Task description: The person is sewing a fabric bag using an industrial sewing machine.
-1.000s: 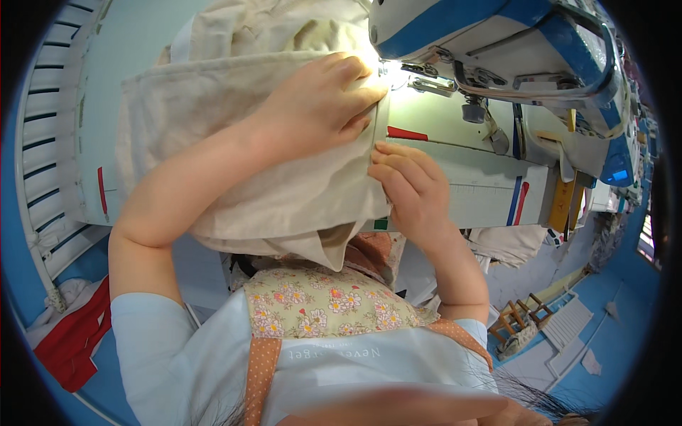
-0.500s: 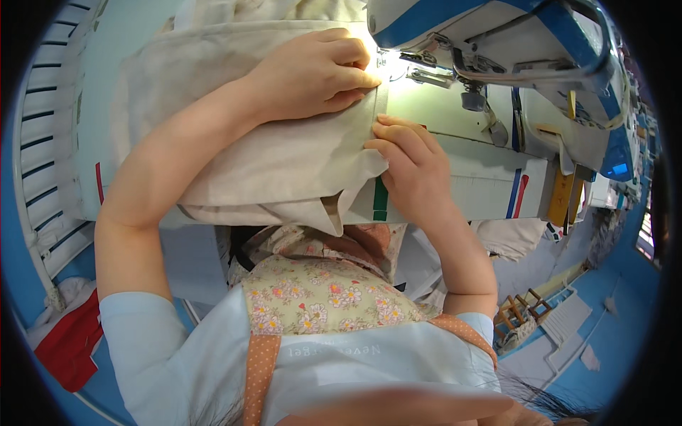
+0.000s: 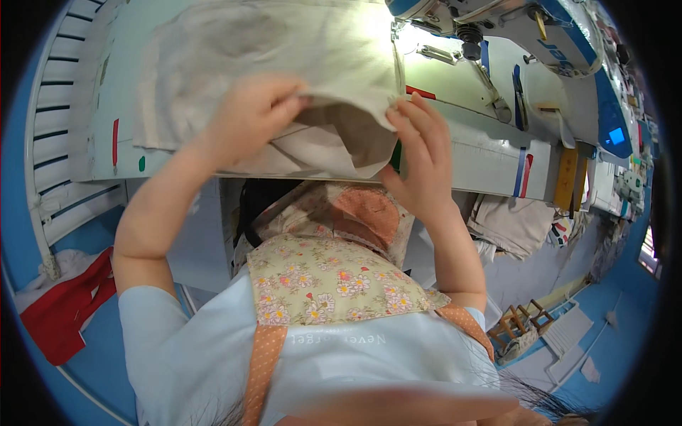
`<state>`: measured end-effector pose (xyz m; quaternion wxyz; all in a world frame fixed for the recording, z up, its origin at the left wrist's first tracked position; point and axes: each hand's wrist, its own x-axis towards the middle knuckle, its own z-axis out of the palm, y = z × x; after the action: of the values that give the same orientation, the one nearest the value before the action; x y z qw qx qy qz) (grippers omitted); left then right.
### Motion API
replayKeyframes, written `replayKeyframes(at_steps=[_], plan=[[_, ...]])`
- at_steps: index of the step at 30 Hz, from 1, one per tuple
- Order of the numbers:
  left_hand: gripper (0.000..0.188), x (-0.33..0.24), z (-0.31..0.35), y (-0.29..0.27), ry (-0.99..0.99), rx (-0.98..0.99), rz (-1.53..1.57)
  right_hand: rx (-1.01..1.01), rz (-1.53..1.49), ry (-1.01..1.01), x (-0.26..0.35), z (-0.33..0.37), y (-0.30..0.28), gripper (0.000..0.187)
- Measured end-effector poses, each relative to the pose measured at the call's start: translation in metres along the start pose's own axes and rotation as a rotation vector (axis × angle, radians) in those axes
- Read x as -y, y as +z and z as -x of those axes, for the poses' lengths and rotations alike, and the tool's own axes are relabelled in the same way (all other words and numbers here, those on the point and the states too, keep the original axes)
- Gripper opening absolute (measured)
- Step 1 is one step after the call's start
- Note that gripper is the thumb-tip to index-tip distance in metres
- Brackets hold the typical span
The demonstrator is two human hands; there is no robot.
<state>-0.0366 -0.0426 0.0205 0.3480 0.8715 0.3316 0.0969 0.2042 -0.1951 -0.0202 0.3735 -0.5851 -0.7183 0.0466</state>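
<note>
A beige woven fabric panel (image 3: 227, 53) lies on the pale green table (image 3: 483, 153), left of a blue-and-white sewing machine (image 3: 609, 113) cut off above and blocking the far right. Left hand (image 3: 256, 113) (blurred) and right hand (image 3: 425, 153) touch the fabric's lifted near edge; pinched or not, I cannot tell.

One left hand (image 3: 257, 117) and one right hand (image 3: 426, 145), two in all. One beige cloth (image 3: 213, 71) at the hands. One sewing machine (image 3: 579, 60) with one small lit screen (image 3: 616, 135). One pale table (image 3: 469, 142) bearing three red strips (image 3: 115, 142), one blue strip (image 3: 519, 174) and two green strips (image 3: 142, 164). One flowered apron (image 3: 323, 280) with two orange straps (image 3: 265, 366), over one light blue shirt (image 3: 192, 334). One red cloth (image 3: 60, 312), lower left.
</note>
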Motion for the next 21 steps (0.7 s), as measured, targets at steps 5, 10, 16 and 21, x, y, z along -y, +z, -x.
replayKeyframes(at_steps=[5,10,16,21], plan=[[0.01,0.016,-0.029,-0.026,-0.09,-0.469,0.036,0.144,0.008,-0.147,0.022,0.005,0.002,0.064],[0.019,-0.017,-0.004,0.02,0.57,-0.265,-0.184,0.066,-0.069,-0.059,0.018,0.021,0.017,0.039],[0.017,-0.012,0.025,0.011,0.305,0.05,-0.475,-0.007,-0.135,0.019,0.02,0.035,0.018,0.026],[0.016,0.002,0.031,0.008,0.308,-0.069,-0.379,-0.08,-0.015,-0.058,0.03,0.04,0.029,0.023]])
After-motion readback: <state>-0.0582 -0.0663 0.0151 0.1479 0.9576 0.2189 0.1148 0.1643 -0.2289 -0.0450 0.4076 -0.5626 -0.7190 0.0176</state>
